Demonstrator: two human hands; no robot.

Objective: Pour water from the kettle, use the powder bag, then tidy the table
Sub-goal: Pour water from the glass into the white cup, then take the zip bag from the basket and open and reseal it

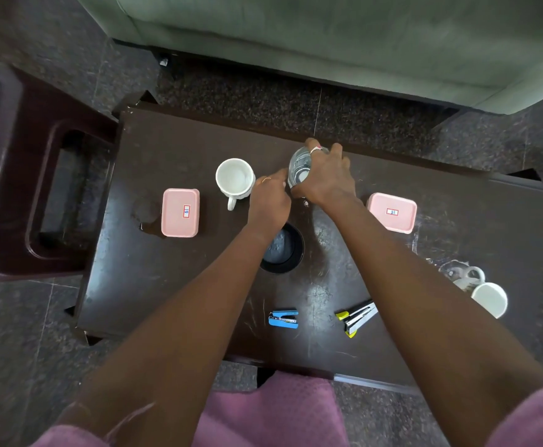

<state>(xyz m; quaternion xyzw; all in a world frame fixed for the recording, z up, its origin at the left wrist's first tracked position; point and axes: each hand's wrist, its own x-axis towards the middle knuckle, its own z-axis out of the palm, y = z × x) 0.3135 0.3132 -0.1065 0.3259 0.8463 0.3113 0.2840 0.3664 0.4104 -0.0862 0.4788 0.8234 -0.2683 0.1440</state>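
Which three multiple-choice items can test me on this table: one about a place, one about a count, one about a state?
1. Where is the blue stapler relative to the yellow stapler?
A) left of it B) right of it C) stacked on it

2. How many pink boxes are there?
A) one B) two C) four

3. What is the right hand doing?
A) lying open and empty B) making an empty fist C) gripping the clear glass

Key:
1. A: the blue one lies to the left, apart.
2. B: one is at the left, one at the right.
3. C: its fingers curl round the glass.
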